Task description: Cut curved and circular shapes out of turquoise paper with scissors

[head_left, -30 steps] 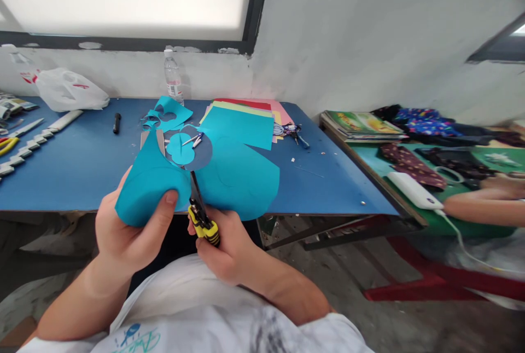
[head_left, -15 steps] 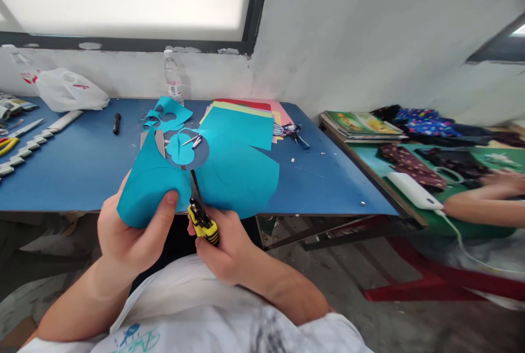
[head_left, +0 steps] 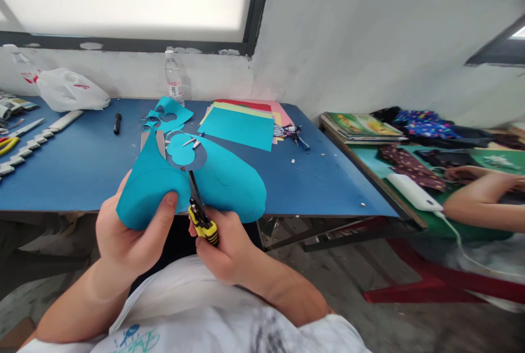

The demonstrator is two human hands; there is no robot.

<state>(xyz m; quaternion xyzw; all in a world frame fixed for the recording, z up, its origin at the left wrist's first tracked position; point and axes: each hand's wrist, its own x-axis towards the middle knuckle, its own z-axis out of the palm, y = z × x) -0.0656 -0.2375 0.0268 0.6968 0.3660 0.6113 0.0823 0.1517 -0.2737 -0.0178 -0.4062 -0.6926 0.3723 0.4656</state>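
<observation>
My left hand [head_left: 131, 232] grips the near left edge of a turquoise paper sheet [head_left: 223, 180], thumb on top, holding it above the front edge of the blue table [head_left: 82, 167]. My right hand [head_left: 223, 243] is closed on yellow-and-black scissors [head_left: 199, 212], whose blades reach into a cut in the sheet. Through the round cut-out I see a turquoise paper circle [head_left: 180, 149] lying on the table.
A stack of coloured paper [head_left: 241, 120], turquoise offcuts [head_left: 166, 115], a water bottle [head_left: 173, 76], a black marker [head_left: 117, 122] and a plastic bag [head_left: 68, 90] lie on the table. Another person's arm [head_left: 479, 200] rests on the green table [head_left: 443, 224] at right, by books [head_left: 361, 125].
The right part of the turquoise sheet has swung in toward me and looks smaller, uncovering more of the paper stack. The other person's arm at right has shifted.
</observation>
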